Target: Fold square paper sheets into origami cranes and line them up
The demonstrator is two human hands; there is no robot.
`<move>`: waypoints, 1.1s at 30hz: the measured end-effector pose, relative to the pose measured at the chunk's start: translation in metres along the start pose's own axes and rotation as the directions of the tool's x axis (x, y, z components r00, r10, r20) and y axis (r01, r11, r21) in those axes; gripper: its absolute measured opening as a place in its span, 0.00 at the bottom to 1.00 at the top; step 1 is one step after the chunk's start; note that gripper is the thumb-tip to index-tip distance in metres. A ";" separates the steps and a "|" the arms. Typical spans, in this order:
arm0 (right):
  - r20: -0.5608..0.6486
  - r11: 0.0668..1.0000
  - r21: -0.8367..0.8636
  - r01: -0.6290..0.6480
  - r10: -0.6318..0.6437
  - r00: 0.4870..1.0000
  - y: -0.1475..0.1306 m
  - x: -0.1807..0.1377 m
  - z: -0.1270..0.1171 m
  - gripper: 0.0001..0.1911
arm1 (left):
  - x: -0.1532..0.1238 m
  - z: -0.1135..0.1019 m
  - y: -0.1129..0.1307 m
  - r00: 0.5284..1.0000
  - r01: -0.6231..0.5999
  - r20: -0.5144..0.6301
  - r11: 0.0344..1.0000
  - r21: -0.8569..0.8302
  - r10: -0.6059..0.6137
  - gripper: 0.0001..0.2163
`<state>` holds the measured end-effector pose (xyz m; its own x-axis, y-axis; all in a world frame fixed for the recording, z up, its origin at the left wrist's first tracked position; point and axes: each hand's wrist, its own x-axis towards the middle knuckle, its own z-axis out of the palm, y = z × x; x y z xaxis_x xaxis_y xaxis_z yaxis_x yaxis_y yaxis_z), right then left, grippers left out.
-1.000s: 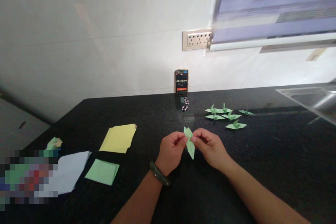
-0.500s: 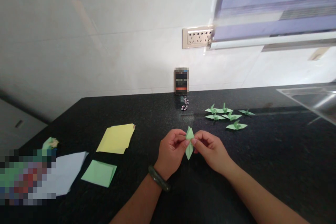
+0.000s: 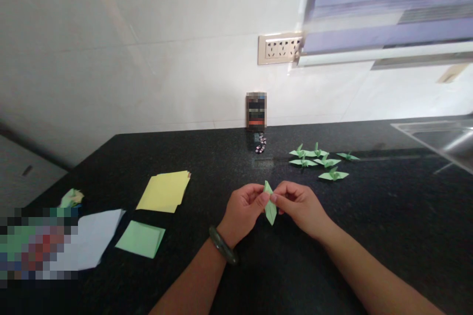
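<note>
A light green folded paper (image 3: 271,212), narrow and pointed at both ends, is held above the dark counter between my two hands. My left hand (image 3: 248,207) pinches its left side, the thumb lying on its front face. On the other side, my right hand (image 3: 297,205) grips the paper's right edge between thumb and fingers. The fingertips behind the paper are hidden. Several green paper cranes (image 3: 333,174) rest on the counter beyond my right hand. A green bangle (image 3: 223,246) circles my left wrist.
Left of my hands lie a stack of yellow paper (image 3: 164,192), green paper sheets (image 3: 140,239) and white sheets (image 3: 98,241). A phone-like device (image 3: 256,111), blurred out, leans on the wall with a beaded strap (image 3: 261,143). At the right is a metal sink (image 3: 436,145).
The folded paper has tilted, its lower tip swinging to the right. My left thumb has shifted slightly up and right across it. Both hands keep their hold.
</note>
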<state>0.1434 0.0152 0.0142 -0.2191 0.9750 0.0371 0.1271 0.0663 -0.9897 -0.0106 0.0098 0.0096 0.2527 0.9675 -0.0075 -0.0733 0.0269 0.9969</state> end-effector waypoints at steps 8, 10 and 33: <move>0.128 0.999 0.000 -0.040 0.040 0.991 0.002 -0.002 0.005 0.14 | -0.002 0.001 0.001 0.977 -0.030 -0.198 0.969 0.244 0.080 0.13; 0.148 0.998 0.016 -0.060 0.057 0.987 0.002 -0.003 0.007 0.14 | -0.002 0.002 0.004 0.969 -0.038 -0.227 0.966 0.256 0.098 0.13; 0.100 0.993 0.115 -0.032 0.020 0.995 0.005 -0.001 0.007 0.11 | 0.002 0.007 0.002 0.984 -0.003 -0.176 0.994 -0.109 -0.016 0.09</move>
<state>0.1371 0.0128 0.0085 -0.3119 0.9501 0.0031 0.0222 0.0105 -0.9997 -0.0038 0.0100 0.0122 0.0800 0.9961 -0.0370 -0.1789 0.0509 0.9825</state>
